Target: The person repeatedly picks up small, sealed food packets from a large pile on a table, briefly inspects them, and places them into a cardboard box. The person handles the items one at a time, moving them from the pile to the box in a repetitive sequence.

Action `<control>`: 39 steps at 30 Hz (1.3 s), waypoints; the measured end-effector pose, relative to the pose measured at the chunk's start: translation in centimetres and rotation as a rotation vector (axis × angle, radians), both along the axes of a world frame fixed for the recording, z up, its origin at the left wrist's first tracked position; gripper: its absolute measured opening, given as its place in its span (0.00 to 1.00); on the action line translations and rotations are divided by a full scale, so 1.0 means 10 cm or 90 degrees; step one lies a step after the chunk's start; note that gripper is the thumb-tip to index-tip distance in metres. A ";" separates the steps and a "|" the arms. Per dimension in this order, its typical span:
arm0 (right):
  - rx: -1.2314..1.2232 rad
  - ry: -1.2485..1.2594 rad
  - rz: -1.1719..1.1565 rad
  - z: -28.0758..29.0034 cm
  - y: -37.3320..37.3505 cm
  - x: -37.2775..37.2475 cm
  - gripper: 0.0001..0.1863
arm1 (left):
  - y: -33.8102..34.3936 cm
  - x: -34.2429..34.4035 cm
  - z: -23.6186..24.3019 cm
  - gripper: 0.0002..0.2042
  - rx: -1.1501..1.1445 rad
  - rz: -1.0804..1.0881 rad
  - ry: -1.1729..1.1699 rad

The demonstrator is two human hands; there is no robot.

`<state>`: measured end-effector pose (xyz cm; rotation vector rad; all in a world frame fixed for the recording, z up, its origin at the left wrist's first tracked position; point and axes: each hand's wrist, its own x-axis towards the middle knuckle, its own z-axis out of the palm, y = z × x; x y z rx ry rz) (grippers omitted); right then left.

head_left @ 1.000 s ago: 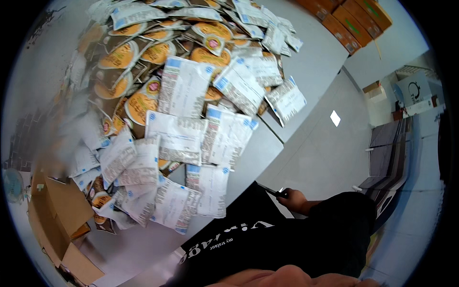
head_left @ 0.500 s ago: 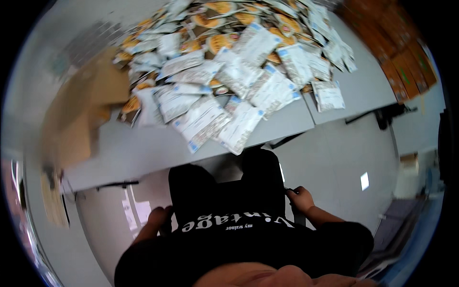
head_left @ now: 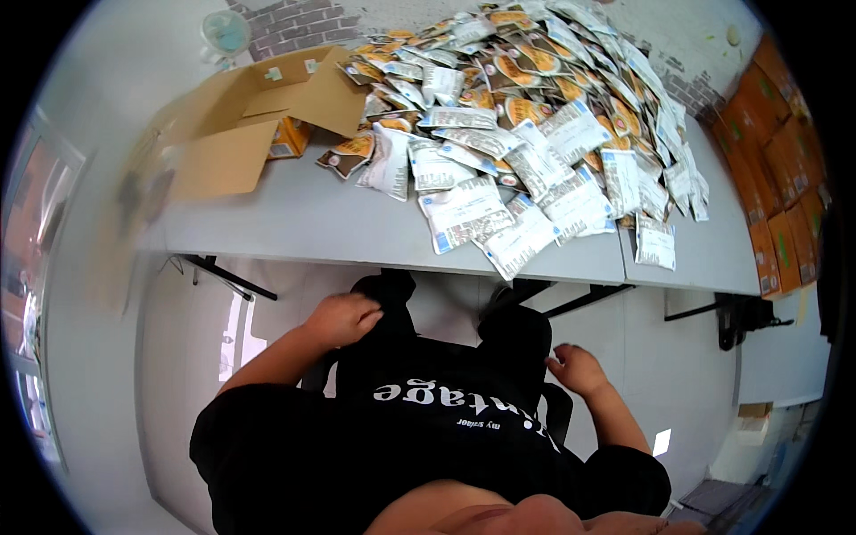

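My left hand [head_left: 342, 321] hovers over my left thigh, its fingers curled together with nothing visible in them. On the other side, my right hand [head_left: 578, 369] is beside my right thigh near the chair's armrest [head_left: 558, 415], fingers slightly bent and apart, holding nothing. Both hands are below the front edge of the grey table [head_left: 312, 218], touching none of the goods. A large heap of sealed packets [head_left: 464, 211] covers the tabletop; some show white backs with blue corners, others brown and orange fronts. Left of the heap stands an open cardboard box [head_left: 227, 156], flaps spread.
Inside the cardboard box sits a small orange carton [head_left: 287, 138]. Orange-brown cartons [head_left: 780, 178] are stacked at the right end. Black table legs [head_left: 234, 278] stand below the tabletop. A round pale-green object [head_left: 225, 34] is at the back left.
Both hands have come up from beside the chair; the left has moved in over my thigh. My view has shifted, showing more of the cardboard box and the table's far side.
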<state>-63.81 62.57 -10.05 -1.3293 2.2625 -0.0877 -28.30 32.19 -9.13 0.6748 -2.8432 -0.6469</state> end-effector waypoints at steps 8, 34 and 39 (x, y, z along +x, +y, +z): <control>-0.565 0.218 0.329 1.13 -1.09 0.08 0.15 | -0.34 -0.52 0.81 0.05 -0.099 -0.041 0.208; -0.586 0.363 0.368 1.10 -3.31 0.04 0.45 | -1.89 -0.61 0.70 0.20 -0.195 0.183 0.179; -0.606 0.357 0.364 1.08 -3.37 -0.01 0.44 | -1.71 -0.48 0.84 0.12 -0.090 0.346 0.298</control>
